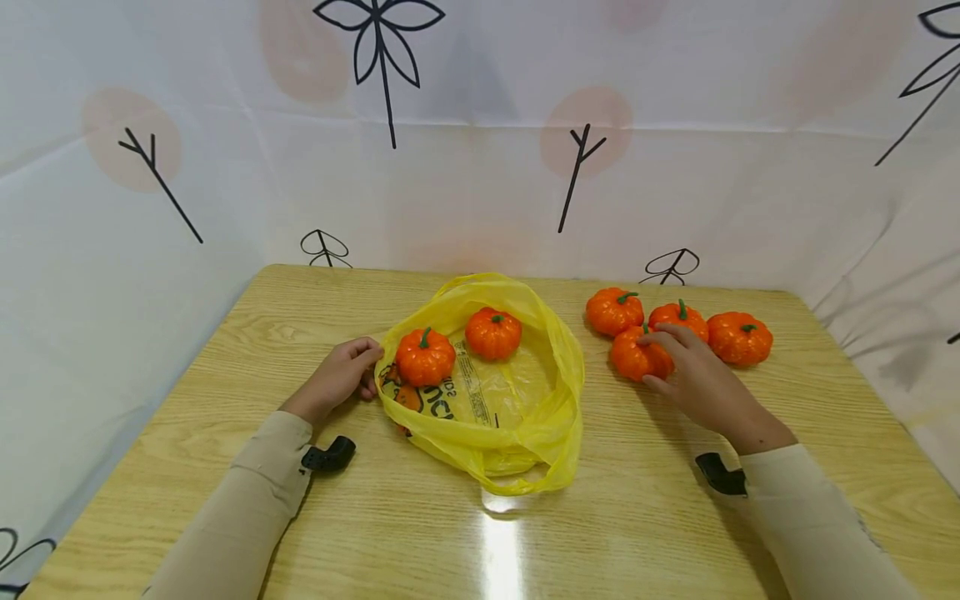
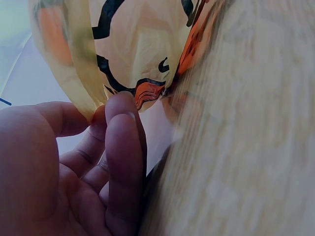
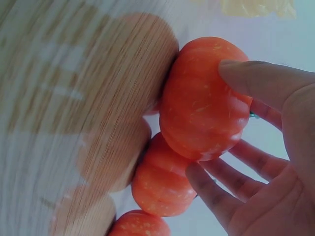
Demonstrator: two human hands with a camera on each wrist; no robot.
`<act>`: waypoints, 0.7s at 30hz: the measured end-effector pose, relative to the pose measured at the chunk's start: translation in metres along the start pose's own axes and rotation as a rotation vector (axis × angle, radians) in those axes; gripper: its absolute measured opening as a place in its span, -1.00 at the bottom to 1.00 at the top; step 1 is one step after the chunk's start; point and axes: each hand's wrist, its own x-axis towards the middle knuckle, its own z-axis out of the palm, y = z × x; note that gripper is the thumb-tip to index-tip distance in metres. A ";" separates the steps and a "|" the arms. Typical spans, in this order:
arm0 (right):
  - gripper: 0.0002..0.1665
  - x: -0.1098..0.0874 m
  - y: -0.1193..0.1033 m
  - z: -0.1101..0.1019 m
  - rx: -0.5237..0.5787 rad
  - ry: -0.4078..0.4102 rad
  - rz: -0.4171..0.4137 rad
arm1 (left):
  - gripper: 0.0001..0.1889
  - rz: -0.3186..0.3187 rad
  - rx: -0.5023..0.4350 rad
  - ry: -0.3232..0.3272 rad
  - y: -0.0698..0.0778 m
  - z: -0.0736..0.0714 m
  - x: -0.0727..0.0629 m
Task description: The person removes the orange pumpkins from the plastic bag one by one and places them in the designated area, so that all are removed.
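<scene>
A yellow plastic bag (image 1: 551,467) lies with its mouth spread wide on the table. Inside it sit two small orange pumpkins, a left one (image 1: 425,358) and a right one (image 1: 493,335). At the bag's left rim my left hand (image 1: 341,375) pinches the thin plastic between thumb and fingers, as the left wrist view shows up close. To the right of the bag, my right hand (image 1: 697,379) holds another orange pumpkin (image 3: 204,98), thumb on one side and fingers round the other. That pumpkin is close against its neighbours at table level.
Three more pumpkins stand around the held one: one behind it (image 1: 613,312), one beside it (image 1: 678,318) and one farther right (image 1: 739,339). The wooden table (image 1: 420,542) ends at a patterned white cloth (image 1: 480,192) hanging behind.
</scene>
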 end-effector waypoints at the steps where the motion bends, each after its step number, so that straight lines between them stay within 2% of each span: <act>1: -0.39 0.000 0.000 0.000 0.001 -0.002 0.003 | -0.65 0.000 0.000 0.000 0.000 0.000 0.000; 15: -0.48 0.002 -0.004 -0.002 0.025 -0.023 0.056 | -0.65 0.000 0.004 -0.001 -0.001 0.000 0.001; 21: -0.49 0.001 -0.005 -0.002 0.039 0.026 0.045 | -0.65 0.002 -0.001 -0.005 0.000 0.000 0.000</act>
